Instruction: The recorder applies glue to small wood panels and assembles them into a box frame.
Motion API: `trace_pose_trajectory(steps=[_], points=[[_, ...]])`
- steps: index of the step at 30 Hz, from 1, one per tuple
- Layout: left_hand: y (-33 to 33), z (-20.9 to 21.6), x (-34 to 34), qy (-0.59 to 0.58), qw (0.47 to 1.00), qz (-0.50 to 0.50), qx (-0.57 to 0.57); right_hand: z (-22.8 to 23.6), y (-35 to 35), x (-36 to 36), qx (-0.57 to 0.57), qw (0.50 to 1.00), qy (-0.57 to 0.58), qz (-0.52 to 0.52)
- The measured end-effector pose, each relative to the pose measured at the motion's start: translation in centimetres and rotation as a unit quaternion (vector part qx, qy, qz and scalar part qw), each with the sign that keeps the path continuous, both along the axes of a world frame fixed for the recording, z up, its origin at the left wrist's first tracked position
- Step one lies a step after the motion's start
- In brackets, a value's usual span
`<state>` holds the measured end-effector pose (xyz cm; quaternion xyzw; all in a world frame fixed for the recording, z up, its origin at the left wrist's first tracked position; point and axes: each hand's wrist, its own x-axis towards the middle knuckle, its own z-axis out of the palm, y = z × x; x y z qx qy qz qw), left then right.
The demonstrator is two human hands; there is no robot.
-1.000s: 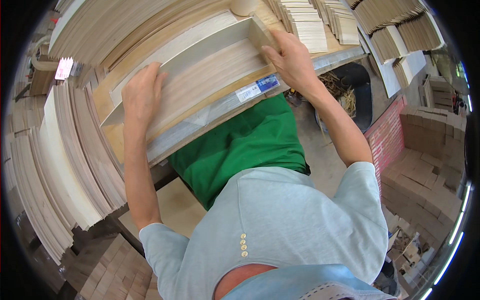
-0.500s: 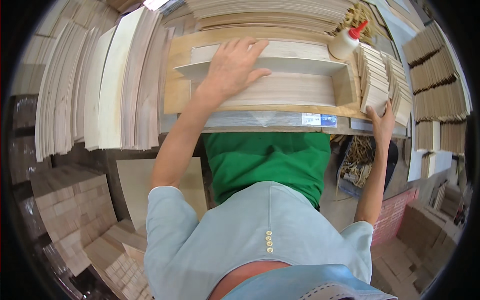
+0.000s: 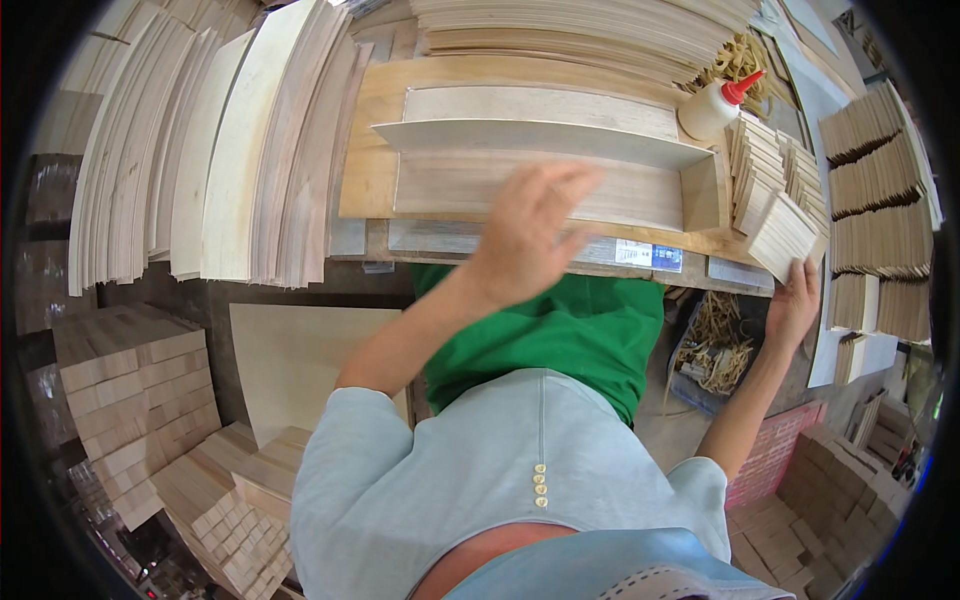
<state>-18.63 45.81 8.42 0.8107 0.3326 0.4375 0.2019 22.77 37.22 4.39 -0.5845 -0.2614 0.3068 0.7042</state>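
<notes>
My right hand (image 3: 794,302) grips a small square wooden panel (image 3: 784,238) by its near corner, tilted at the right end of the bench. Rows of similar small panels (image 3: 757,165) lean behind it. My left hand (image 3: 540,232) hovers over the front edge of the wooden work board (image 3: 368,180), smeared by motion, with nothing seen in it. On that board lie pale strips, and a long thin wooden board (image 3: 560,137) stands on edge between them. A short wooden end piece (image 3: 702,193) stands upright at its right end.
A white glue bottle (image 3: 708,110) with a red nozzle stands behind the small panels. Long thin boards are stacked at the left (image 3: 225,160) and at the back (image 3: 570,35). More wooden pieces (image 3: 872,180) sit in rows at the far right. A bin of scraps (image 3: 715,350) stands below the bench.
My left hand has left the standing board and come toward me and to the right. My right hand has drawn a small wooden panel away from the row.
</notes>
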Motion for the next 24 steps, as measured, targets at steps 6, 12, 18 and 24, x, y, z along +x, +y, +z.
trace_pose_trajectory(steps=[6,12,18,24], points=[[-4.3,-0.4,6.5,-0.255,0.902,-0.153,-0.313,2.9,-0.6,-11.7,0.093,0.974,0.14,0.154],[-5.3,-1.0,2.6,-0.34,0.861,0.012,-0.379,3.5,1.9,-18.7,0.005,0.965,0.006,0.263],[-5.7,1.1,-10.9,-0.186,0.899,0.366,-0.149,5.2,4.4,-14.8,0.038,0.958,-0.262,0.108],[-2.3,-0.4,-15.6,0.021,0.877,0.457,-0.148,4.0,5.5,-13.4,-0.031,0.933,-0.321,0.163]])
